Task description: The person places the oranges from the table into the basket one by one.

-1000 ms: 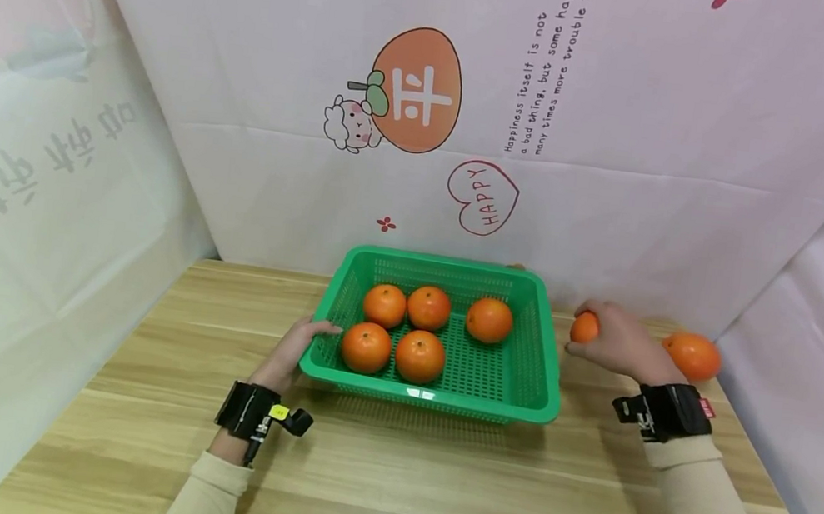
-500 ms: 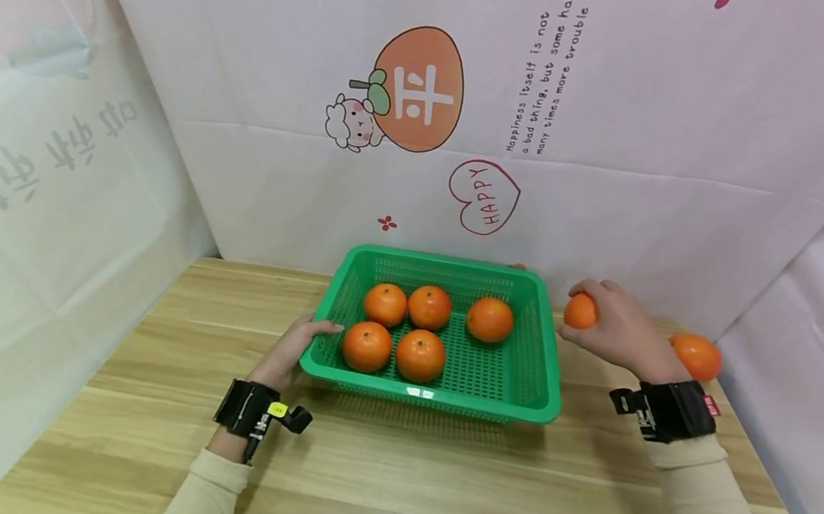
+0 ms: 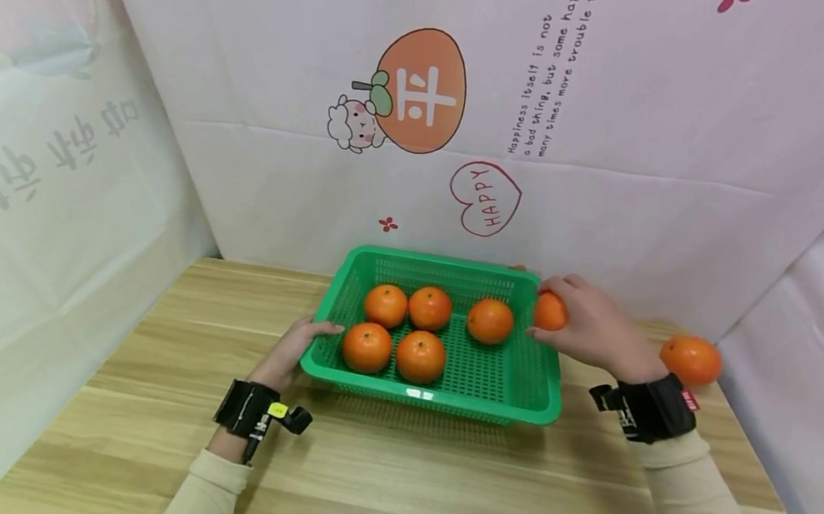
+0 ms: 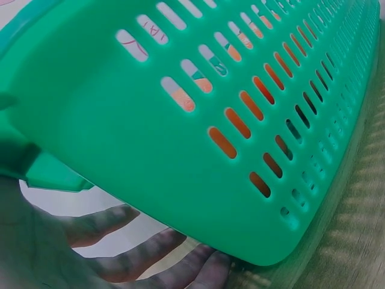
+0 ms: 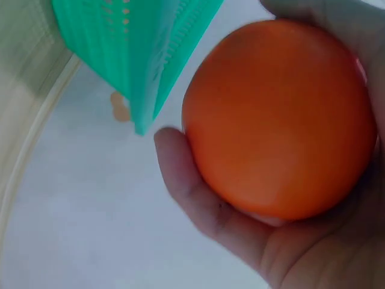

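My right hand (image 3: 596,327) grips an orange (image 3: 551,312) above the right rim of a green plastic basket (image 3: 434,402). In the right wrist view the fruit (image 5: 280,120) is smooth and round, with thumb and fingers curled about it, and the basket's edge (image 5: 147,72) is a little apart from it. My left hand (image 3: 289,350) holds the basket's left rim, thumb over the top. In the left wrist view its fingers (image 4: 144,256) lie against the outside of the slotted wall (image 4: 138,138). Several oranges (image 3: 420,356) sit inside the basket, mostly toward its left.
Another orange (image 3: 691,359) lies on the wooden table (image 3: 388,481) at the far right, beyond my right wrist. A printed white cloth (image 3: 275,192) rises directly behind the basket, and white cloth also hangs at both sides.
My right hand has lifted the orange and carried it left, from beside the basket to over its right rim. My left hand and the basket have stayed in place.
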`<state>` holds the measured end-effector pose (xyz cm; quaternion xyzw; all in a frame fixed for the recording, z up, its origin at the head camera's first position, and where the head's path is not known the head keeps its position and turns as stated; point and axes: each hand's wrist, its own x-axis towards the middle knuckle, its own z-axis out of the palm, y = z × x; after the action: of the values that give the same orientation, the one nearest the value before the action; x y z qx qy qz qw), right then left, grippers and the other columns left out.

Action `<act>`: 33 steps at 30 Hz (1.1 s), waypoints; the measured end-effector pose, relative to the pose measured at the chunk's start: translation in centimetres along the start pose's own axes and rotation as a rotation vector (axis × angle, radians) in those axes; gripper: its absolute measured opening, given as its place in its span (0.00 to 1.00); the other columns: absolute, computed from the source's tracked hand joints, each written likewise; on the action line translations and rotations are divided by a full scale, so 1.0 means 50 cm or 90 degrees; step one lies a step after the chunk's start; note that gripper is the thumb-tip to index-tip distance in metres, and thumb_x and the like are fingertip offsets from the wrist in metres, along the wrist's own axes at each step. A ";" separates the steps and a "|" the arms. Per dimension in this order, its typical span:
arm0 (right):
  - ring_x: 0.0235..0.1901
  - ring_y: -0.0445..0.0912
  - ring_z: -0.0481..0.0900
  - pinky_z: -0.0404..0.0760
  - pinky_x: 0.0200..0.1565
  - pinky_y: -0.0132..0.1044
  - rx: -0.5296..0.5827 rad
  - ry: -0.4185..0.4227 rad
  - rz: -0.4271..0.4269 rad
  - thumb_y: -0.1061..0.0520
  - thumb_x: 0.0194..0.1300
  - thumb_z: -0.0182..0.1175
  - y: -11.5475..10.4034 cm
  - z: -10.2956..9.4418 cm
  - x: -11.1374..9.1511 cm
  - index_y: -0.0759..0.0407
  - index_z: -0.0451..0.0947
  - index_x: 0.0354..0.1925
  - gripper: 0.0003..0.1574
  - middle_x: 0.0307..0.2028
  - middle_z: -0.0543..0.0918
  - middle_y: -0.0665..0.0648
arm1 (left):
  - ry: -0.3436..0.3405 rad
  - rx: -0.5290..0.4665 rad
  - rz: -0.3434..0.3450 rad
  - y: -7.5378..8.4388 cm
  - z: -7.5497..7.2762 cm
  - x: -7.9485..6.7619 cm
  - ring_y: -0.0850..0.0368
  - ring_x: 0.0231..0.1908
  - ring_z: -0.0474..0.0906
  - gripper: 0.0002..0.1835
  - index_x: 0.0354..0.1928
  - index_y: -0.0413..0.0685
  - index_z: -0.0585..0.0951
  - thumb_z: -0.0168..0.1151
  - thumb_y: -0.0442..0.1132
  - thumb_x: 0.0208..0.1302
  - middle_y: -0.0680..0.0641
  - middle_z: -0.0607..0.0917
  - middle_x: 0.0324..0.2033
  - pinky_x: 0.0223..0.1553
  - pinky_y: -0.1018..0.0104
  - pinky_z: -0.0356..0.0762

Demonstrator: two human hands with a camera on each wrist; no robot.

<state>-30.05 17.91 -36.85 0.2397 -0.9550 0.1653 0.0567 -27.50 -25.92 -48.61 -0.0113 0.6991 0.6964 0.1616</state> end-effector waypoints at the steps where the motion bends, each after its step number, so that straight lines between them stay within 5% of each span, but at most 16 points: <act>1: 0.43 0.54 0.82 0.85 0.39 0.46 0.001 -0.003 -0.011 0.48 0.60 0.76 -0.005 0.002 0.002 0.60 0.77 0.62 0.37 0.56 0.80 0.66 | -0.001 -0.001 0.001 0.000 0.000 0.000 0.45 0.65 0.78 0.37 0.82 0.47 0.57 0.53 0.46 0.75 0.34 0.72 0.74 0.61 0.51 0.84; 6: 0.45 0.53 0.82 0.85 0.41 0.46 0.016 -0.016 -0.070 0.48 0.58 0.78 -0.027 0.016 0.014 0.58 0.79 0.59 0.35 0.55 0.82 0.64 | -0.009 -0.006 0.001 0.000 0.001 0.001 0.46 0.65 0.78 0.38 0.82 0.46 0.56 0.54 0.46 0.75 0.34 0.71 0.74 0.61 0.52 0.84; 18: 0.47 0.52 0.81 0.86 0.45 0.48 0.014 -0.059 -0.118 0.45 0.57 0.79 -0.075 0.040 0.048 0.57 0.80 0.60 0.37 0.58 0.81 0.62 | -0.005 -0.001 0.002 0.000 0.000 0.003 0.45 0.66 0.76 0.39 0.83 0.47 0.56 0.54 0.46 0.75 0.35 0.70 0.75 0.63 0.50 0.82; 33: 0.42 0.48 0.80 0.83 0.41 0.41 0.018 -0.119 -0.123 0.45 0.56 0.79 -0.105 0.058 0.075 0.50 0.80 0.57 0.33 0.53 0.81 0.57 | -0.018 -0.004 0.013 0.001 -0.002 0.004 0.44 0.67 0.75 0.38 0.83 0.48 0.55 0.53 0.45 0.76 0.36 0.69 0.76 0.64 0.50 0.81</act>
<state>-30.91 10.92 -37.36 0.3456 -0.9261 0.1498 -0.0205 -27.75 -25.99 -48.62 0.0055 0.6949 0.7001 0.1643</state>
